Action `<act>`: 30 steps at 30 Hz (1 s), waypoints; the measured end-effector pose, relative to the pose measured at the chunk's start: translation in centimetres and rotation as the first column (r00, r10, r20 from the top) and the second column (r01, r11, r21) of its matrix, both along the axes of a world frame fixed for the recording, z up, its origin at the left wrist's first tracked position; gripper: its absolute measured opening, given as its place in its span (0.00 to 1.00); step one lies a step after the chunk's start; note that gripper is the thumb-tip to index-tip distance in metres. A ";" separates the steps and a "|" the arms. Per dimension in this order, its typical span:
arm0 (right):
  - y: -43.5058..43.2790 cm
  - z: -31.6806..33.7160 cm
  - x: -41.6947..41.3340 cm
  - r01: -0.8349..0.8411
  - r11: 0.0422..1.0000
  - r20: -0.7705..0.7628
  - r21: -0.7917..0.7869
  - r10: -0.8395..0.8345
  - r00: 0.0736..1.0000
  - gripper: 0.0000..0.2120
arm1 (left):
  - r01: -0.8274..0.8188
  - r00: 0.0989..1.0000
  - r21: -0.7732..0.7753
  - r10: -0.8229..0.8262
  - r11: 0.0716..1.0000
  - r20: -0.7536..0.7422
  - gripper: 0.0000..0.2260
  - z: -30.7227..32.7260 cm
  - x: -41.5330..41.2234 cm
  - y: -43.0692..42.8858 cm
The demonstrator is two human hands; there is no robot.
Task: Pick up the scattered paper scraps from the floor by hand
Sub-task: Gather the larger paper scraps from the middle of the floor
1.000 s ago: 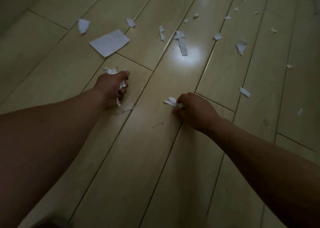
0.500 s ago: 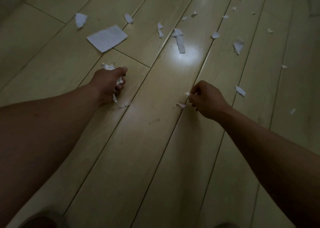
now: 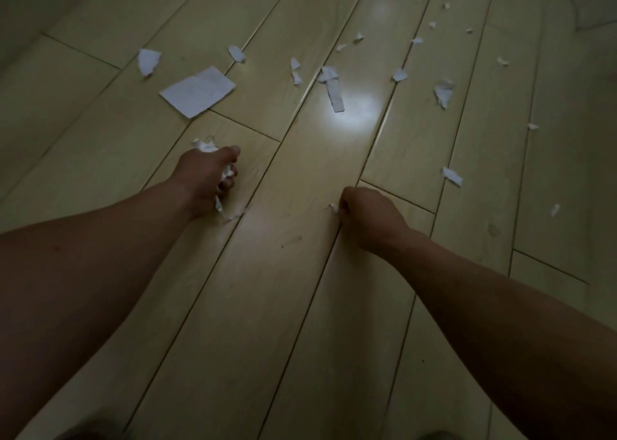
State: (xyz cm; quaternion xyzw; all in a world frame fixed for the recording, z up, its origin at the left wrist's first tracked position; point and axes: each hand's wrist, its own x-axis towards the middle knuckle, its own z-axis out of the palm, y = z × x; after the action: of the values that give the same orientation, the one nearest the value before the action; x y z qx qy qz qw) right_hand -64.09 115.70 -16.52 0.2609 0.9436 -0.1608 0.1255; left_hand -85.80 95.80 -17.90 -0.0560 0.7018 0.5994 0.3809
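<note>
My left hand (image 3: 205, 176) is a fist resting low over the floor, shut on a bunch of white paper scraps (image 3: 204, 146) that stick out above and below it. My right hand (image 3: 369, 217) is down on the boards with its fingers pinched on a small white scrap (image 3: 332, 207) at its fingertips. Further out lie a large rectangular sheet (image 3: 198, 92), a long strip (image 3: 334, 93), a torn piece (image 3: 148, 60) at the far left and a scrap (image 3: 452, 176) to the right of my right hand.
The pale wooden plank floor (image 3: 283, 306) fills the view, with a bright light spot (image 3: 352, 116) in the middle. Several small scraps, among them one crumpled piece (image 3: 443, 91), are strewn across the far right boards. A dark wall edge runs along the upper left.
My right hand lifted away to the right with some scraps, then came back down to the floor onto the small piece left there. My left hand stayed put with its bunch.
</note>
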 end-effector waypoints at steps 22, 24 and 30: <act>-5.5 2.1 1.2 0.239 0.971 -0.530 0.029 -0.188 0.827 0.12 | -0.302 0.705 0.422 -0.098 0.855 0.702 0.17 3.1 15.4 8.7; -5.1 1.7 1.7 0.142 0.986 -0.505 0.083 -0.082 0.859 0.15 | -0.312 0.717 0.411 -0.072 0.856 0.693 0.17 3.1 15.5 8.9; -3.7 1.2 2.4 0.063 0.995 -0.397 0.077 -0.027 0.917 0.30 | -0.275 0.725 0.376 -0.066 0.885 0.685 0.13 3.3 16.0 9.6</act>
State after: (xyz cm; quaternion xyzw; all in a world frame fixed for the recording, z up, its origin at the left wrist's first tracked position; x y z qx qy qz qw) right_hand -61.67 111.97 -15.30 0.2500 0.9494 -0.1711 -0.0829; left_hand -69.82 105.38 -14.62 -0.2220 0.3489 0.7038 0.5776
